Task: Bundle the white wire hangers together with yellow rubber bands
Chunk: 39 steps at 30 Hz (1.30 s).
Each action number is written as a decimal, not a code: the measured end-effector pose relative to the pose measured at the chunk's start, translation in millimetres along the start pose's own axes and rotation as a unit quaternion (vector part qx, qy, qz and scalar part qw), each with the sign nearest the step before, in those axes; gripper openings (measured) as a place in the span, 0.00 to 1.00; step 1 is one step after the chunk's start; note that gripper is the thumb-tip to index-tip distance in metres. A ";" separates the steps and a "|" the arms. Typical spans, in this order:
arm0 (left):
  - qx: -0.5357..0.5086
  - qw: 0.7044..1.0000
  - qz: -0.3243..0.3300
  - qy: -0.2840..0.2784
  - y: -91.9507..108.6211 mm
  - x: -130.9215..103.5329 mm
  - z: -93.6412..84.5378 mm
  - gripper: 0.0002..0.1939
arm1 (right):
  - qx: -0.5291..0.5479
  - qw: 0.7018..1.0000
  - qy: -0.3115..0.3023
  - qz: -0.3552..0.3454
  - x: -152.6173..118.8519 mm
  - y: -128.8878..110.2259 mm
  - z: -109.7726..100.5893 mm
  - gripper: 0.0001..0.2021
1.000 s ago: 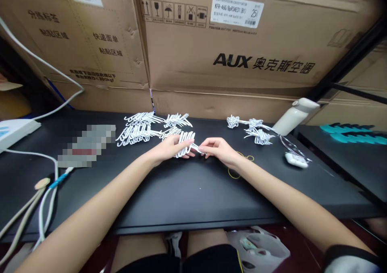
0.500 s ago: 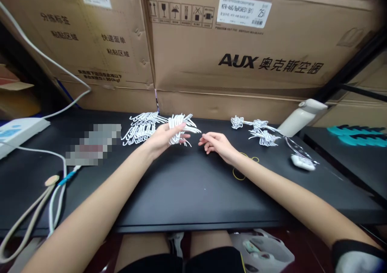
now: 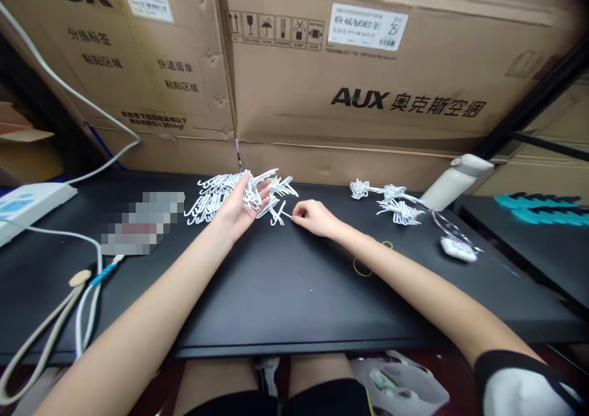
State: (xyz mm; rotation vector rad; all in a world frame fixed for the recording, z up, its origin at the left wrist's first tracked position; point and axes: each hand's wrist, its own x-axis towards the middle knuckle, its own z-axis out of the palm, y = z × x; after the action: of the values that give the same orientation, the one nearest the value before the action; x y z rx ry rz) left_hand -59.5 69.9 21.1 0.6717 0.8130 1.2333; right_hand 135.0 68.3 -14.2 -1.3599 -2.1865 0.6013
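Observation:
Palm turned up, my left hand (image 3: 242,210) holds a bunch of white hooked pieces (image 3: 253,192), its fingers curled loosely around them. My right hand (image 3: 313,218) is closed in a pinch on the end of a single white piece (image 3: 286,214), low over the table. Behind and beside my left hand lie more white hooked pieces (image 3: 202,207) in rows, some spread to its right. Further right rest white bundles (image 3: 399,212), apart from both hands. Yellow rubber bands (image 3: 363,265) lie near my right forearm.
Large cardboard boxes (image 3: 285,115) stand along the back of the black table (image 3: 294,305). On the right are a white bottle (image 3: 453,183) and a small white case (image 3: 459,249). At left lie a blurred-out device (image 3: 142,223), a power strip (image 3: 32,204) and cables.
My left hand has moved slightly left with its bunch, and its palm has turned upward. My right hand has shifted left and now pinches a white piece.

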 end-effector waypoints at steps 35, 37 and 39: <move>0.327 0.910 -0.016 -0.255 -44.1 -20.5 8.7 0.18 | 0.293 0.954 -0.047 0.046 -65.4 4.9 -27.1 0.15; 0.336 0.904 -0.003 -0.264 -43.4 -21.6 9.4 0.18 | 0.296 0.953 -0.043 0.049 -65.5 4.3 -24.5 0.15; 0.350 0.899 0.013 -0.264 -42.4 -22.3 10.1 0.18 | 0.292 0.954 -0.037 0.052 -65.7 3.3 -24.1 0.15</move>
State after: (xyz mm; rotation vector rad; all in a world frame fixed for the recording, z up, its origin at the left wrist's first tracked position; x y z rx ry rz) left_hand -31.0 39.0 -4.0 1.5308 0.7744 0.6896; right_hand 177.1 12.6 -8.9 -1.1378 -1.7801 1.2394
